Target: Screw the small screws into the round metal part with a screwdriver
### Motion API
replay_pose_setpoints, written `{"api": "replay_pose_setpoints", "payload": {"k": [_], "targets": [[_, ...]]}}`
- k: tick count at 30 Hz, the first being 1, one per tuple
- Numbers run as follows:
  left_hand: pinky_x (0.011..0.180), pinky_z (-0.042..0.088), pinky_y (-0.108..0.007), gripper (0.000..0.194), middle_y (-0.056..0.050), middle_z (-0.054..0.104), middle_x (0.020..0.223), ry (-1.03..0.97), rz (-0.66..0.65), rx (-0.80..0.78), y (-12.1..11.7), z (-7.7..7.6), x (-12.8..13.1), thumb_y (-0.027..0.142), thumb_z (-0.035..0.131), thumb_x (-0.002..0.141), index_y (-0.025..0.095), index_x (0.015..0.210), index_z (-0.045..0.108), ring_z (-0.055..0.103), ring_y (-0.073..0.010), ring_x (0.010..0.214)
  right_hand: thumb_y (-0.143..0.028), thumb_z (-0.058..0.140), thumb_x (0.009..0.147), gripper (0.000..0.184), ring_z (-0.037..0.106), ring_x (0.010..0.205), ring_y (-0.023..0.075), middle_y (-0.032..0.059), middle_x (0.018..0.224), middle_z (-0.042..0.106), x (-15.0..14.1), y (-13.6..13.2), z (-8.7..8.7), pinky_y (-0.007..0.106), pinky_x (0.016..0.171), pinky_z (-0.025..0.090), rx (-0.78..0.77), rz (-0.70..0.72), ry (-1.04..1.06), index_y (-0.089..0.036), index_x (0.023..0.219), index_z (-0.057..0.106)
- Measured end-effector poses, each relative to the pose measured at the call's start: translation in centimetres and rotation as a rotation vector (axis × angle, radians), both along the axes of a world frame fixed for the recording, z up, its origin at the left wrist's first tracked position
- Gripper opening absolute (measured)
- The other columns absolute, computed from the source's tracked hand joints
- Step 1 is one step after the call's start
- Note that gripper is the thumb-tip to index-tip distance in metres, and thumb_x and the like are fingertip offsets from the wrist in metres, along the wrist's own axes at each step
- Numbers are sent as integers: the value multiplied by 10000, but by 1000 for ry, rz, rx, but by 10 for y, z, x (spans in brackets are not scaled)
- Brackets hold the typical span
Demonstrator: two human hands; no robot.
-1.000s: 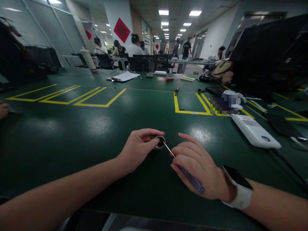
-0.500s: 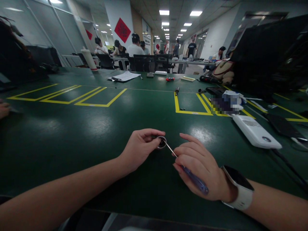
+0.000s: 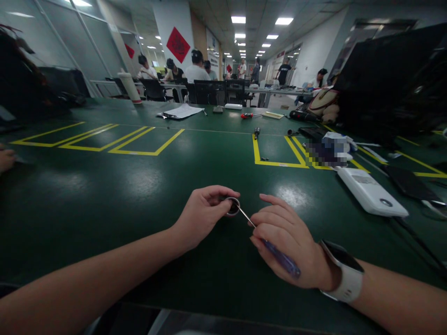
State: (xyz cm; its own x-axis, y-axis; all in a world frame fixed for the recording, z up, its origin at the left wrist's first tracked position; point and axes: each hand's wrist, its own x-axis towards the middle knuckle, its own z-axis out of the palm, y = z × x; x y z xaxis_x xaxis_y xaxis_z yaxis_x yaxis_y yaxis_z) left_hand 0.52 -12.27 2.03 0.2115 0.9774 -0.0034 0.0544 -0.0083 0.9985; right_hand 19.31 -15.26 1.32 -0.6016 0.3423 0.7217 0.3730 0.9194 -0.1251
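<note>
Between the thumb and fingers of my left hand (image 3: 202, 214) is a small round metal ring-shaped part (image 3: 233, 212), dark inside, with its open face turned toward the right. My right hand (image 3: 286, 242) is closed around the translucent purple-blue handle of a screwdriver (image 3: 282, 258). The thin shaft points up and left, and its tip reaches the opening of the ring-shaped part. Whether the tip touches anything inside cannot be made out. The right index finger is stretched out, apart from the part.
Yellow tape outlines mark the green table (image 3: 104, 195). A small metal part (image 3: 257, 133) lies on the tape; tiny dark pieces (image 3: 264, 159) are nearby. A white power bank (image 3: 372, 191) with a cable lies right. A red screwdriver (image 3: 247, 116) and papers (image 3: 183, 110) lie farther back. Another person's hand (image 3: 6, 158) shows left.
The ring-shaped part has turned or shifted very slightly left in my left hand. My right hand and the screwdriver have moved slightly left too. A person in the background has shifted.
</note>
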Motion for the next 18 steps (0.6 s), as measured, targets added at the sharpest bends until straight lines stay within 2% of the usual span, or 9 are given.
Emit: {"api": "replay_pose_setpoints", "payload": {"k": [4, 8, 12, 15, 18], "targets": [[768, 520, -314, 226, -42, 689, 865, -1, 34, -1, 10, 0, -7, 186, 643, 697, 140, 918, 632, 648, -168, 815, -114, 528, 803, 100, 594, 788, 153, 47, 832, 644, 2, -1, 5, 443, 957, 408, -110, 7, 53, -165, 888, 517], [803, 507, -330, 499, -35, 659, 936, 97, 105, 65, 37, -8, -17, 77, 696, 594, 161, 1068, 564, 632, -167, 854, -165, 517, 839, 51, 580, 753, 144, 9, 788, 620, -1, 7, 9, 406, 916, 414, -293, -84, 156, -200, 873, 532], [801, 498, -365, 432, -58, 624, 989, 426, 135, 331, 78, -22, -27, 103, 673, 632, 162, 1052, 586, 606, -194, 885, -263, 516, 860, 72, 573, 692, 148, 7, 746, 604, -7, 34, 11, 312, 669, 454, -534, -230, 276, -203, 841, 551], [815, 468, -380, 397, -63, 588, 984, 782, 241, 545, 104, -25, -30, 239, 706, 655, 172, 1033, 604, 570, -219, 916, -270, 527, 848, 79, 574, 675, 141, -4, 705, 594, -12, 61, 9, 295, 651, 445, -661, -213, 401, -195, 830, 544], [714, 464, -345, 346, -70, 546, 973, 970, 283, 611, 118, -21, -27, 339, 690, 683, 163, 970, 616, 553, -215, 856, -291, 576, 806, 109, 567, 665, 143, -2, 696, 595, -19, 85, 4, 301, 650, 439, -781, -163, 523, -185, 793, 558]]}}
